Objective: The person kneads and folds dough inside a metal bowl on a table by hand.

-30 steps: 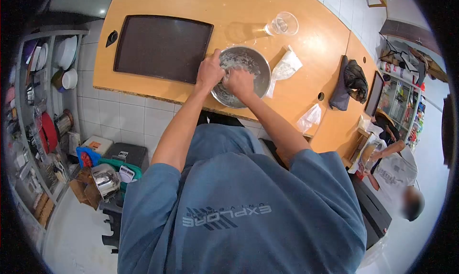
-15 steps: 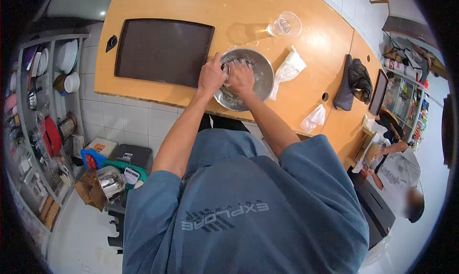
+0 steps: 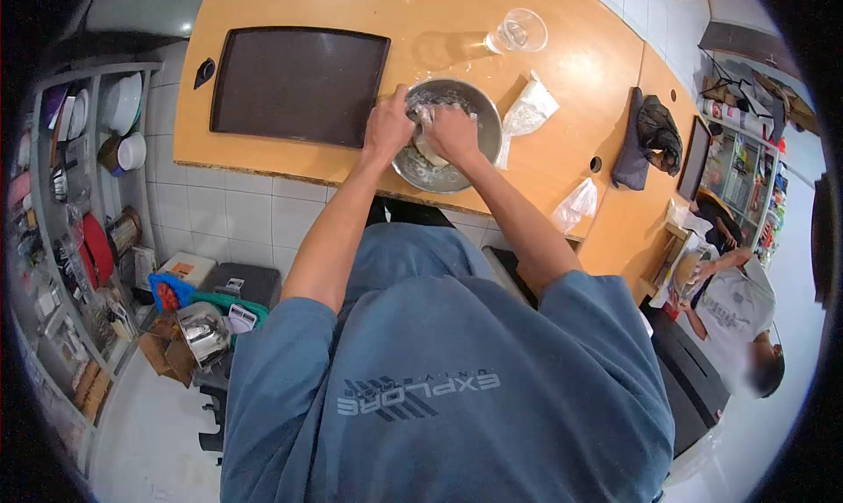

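Note:
A metal bowl [image 3: 488, 125] stands near the table's front edge, its inner wall streaked with white. My left hand [image 3: 389, 127] is closed on the bowl's left rim. Inside the bowl, my right hand [image 3: 450, 134] has its fingers curled round pale dough [image 3: 428, 151], which shows below and to the left of the palm. Right of the bowl lies a bag of white powder [image 3: 530, 109]. A clear plastic cup [image 3: 520, 32] is on the table behind the bowl.
A dark tray [image 3: 299, 86] lies left of the bowl on the wooden table [image 3: 597, 64]. Toward the right are a small plastic bag [image 3: 575, 204] and dark cloths [image 3: 645, 138]. Another person [image 3: 733, 305] is at the far right. Shelves [image 3: 105, 169] stand at the left.
My right hand has shifted slightly and turned in the bowl, and more of the pale dough shows under it. My left hand stays at the rim. The other person's arms have moved slightly.

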Action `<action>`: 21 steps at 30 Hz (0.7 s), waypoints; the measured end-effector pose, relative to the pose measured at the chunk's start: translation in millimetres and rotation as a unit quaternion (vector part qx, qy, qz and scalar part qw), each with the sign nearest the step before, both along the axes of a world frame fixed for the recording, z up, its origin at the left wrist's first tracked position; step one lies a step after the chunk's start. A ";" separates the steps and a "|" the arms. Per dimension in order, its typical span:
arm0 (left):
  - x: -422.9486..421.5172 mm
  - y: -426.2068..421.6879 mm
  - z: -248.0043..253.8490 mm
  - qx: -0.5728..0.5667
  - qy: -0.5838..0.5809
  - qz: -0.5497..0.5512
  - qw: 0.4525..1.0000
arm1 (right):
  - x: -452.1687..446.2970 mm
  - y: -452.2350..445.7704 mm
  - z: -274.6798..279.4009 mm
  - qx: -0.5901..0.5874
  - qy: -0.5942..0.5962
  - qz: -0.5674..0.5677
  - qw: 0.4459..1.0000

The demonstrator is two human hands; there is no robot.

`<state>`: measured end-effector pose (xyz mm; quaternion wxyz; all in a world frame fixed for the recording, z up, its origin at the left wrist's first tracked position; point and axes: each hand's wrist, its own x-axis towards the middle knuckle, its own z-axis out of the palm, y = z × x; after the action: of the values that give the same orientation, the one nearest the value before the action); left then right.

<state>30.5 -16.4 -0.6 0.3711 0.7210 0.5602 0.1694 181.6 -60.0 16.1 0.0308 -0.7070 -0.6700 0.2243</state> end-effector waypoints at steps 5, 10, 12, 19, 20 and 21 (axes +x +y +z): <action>2.3 0.0 7.5 0.010 -0.001 0.006 1.000 | -3.0 -18.5 0.6 0.078 -0.086 0.006 0.993; 3.7 -0.1 -1.0 0.019 -0.006 0.002 1.000 | -4.2 -40.6 -9.6 0.094 -0.045 0.040 0.994; 4.3 0.7 -0.3 -0.007 -0.011 0.000 1.000 | -4.6 -42.6 -9.7 0.064 -0.050 0.066 0.995; 3.3 1.5 -0.5 -0.022 -0.016 -0.002 1.000 | -7.9 -41.7 -31.8 0.074 -0.057 0.052 0.994; 2.4 0.9 -1.9 -0.012 -0.020 -0.001 1.000 | -7.7 -41.8 -35.3 0.085 -0.058 0.049 0.993; 2.2 1.1 -2.8 -0.002 -0.024 0.000 1.000 | -8.1 -38.9 -35.6 0.097 -0.059 0.048 0.992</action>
<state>32.7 -15.4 -3.4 0.3853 0.7160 0.5517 0.1856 173.5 -98.8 -19.5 0.0491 -0.6798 -0.7224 0.1170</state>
